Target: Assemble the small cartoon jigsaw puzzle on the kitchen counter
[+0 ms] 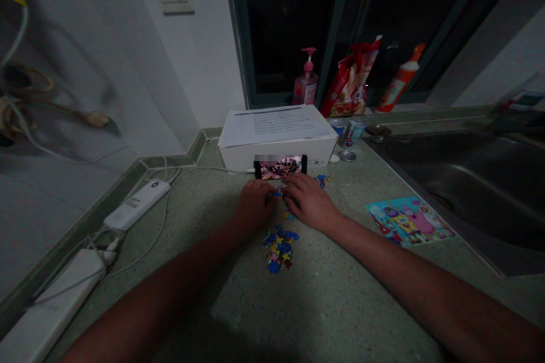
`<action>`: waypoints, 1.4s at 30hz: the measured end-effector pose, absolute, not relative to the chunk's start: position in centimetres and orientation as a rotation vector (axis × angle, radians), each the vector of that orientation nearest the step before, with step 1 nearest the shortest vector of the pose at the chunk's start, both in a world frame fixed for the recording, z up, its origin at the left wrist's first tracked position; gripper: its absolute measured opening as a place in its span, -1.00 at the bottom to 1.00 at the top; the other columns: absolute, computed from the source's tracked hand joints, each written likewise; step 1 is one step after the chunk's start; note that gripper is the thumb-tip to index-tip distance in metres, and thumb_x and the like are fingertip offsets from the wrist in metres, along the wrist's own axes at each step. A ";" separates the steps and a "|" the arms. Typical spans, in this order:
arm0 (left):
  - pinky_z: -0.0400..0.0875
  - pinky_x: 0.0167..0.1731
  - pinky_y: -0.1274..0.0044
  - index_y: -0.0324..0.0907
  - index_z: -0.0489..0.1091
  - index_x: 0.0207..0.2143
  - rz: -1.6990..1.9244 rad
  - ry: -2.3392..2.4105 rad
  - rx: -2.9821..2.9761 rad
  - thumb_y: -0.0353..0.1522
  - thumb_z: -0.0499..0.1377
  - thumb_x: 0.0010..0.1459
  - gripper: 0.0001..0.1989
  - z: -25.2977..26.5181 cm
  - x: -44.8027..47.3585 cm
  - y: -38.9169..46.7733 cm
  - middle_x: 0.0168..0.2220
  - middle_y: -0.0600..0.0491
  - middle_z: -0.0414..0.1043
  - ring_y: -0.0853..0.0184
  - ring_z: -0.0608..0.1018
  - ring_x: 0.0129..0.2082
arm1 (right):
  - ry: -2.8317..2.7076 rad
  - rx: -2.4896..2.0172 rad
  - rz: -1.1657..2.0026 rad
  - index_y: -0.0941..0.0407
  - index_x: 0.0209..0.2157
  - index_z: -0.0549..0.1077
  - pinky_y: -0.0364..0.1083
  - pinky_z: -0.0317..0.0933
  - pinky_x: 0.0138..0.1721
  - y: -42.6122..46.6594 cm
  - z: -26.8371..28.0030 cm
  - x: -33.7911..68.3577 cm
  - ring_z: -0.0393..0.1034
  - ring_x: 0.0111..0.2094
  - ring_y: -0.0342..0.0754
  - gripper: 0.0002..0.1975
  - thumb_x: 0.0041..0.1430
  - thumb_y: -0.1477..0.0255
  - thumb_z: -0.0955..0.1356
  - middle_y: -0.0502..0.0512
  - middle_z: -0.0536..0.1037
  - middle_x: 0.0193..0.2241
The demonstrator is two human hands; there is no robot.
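Just in front of a propped phone (281,167) with a lit screen, my two hands meet over small blue and pale puzzle pieces (279,191). My left hand (255,202) is closed, thumb and fingertips pinching at the left side of these pieces. From the right, my right hand (310,199) bends its fingers down onto them, also closed; its fingertips partly hide what they grip. A loose pile of puzzle pieces (279,247), blue, yellow and red, lies nearer to me. A few more pieces (322,181) rest beyond my right hand, and a small one (289,216) sits between my wrists.
Behind the phone stands a white box (276,139) topped with printed paper. A colourful cartoon picture sheet (411,220) lies beside the sink (477,181). Cans (353,133) stand right of the box. A power strip (59,300), adapter (138,204) and cables run along the left wall.
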State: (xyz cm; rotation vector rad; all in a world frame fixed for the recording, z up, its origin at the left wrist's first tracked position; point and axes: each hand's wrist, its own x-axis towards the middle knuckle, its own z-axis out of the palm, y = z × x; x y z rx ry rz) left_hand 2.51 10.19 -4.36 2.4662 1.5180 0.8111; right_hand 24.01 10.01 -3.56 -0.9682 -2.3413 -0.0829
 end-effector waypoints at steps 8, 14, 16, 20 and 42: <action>0.48 -0.02 0.26 -0.12 0.60 -0.22 0.827 1.478 2.382 -0.50 0.29 0.18 -0.84 -3.9 2.6 10.1 -0.22 0.00 0.64 0.14 0.62 -0.14 | -2.373 -0.872 -0.074 0.13 0.00 0.58 0.32 0.32 0.25 10.0 -3.1 24.1 0.40 0.21 0.24 -0.79 0.37 0.46 0.38 0.27 0.59 0.07; 0.53 -0.04 0.28 -0.14 0.59 -0.14 0.902 1.425 2.277 -0.53 0.28 0.16 -0.76 -3.7 2.6 9.8 -0.21 -0.01 0.66 0.16 0.64 -0.16 | -2.327 -0.845 -0.048 0.11 0.04 0.55 0.31 0.36 0.21 10.1 -3.2 24.1 0.41 0.20 0.22 -0.76 0.37 0.47 0.37 0.27 0.58 0.10; 0.54 -0.05 0.31 -0.13 0.58 -0.11 0.928 1.399 2.230 -0.53 0.27 0.16 -0.74 -3.8 2.6 9.8 -0.20 0.02 0.66 0.19 0.64 -0.17 | -2.305 -0.839 -0.066 0.11 0.05 0.54 0.31 0.36 0.21 10.2 -3.3 24.2 0.42 0.20 0.22 -0.75 0.37 0.48 0.37 0.27 0.57 0.10; 0.55 -0.04 0.36 -0.14 0.52 0.03 0.982 1.319 2.121 -0.54 0.28 0.15 -0.62 -3.8 2.6 9.9 -0.18 0.03 0.66 0.22 0.65 -0.18 | -2.317 -0.806 -0.075 0.11 0.07 0.53 0.31 0.35 0.21 10.1 -3.0 24.2 0.42 0.20 0.22 -0.73 0.36 0.49 0.37 0.27 0.57 0.11; 0.53 -0.02 0.43 -0.14 0.50 -0.03 1.126 1.343 1.837 -0.42 0.24 0.22 -0.74 -3.6 2.2 10.1 -0.29 0.08 0.66 0.26 0.68 -0.19 | -2.249 -0.761 -0.108 0.08 -0.09 0.56 0.34 0.36 0.18 10.2 -3.0 24.5 0.45 0.18 0.23 -0.88 0.37 0.43 0.41 0.27 0.60 0.08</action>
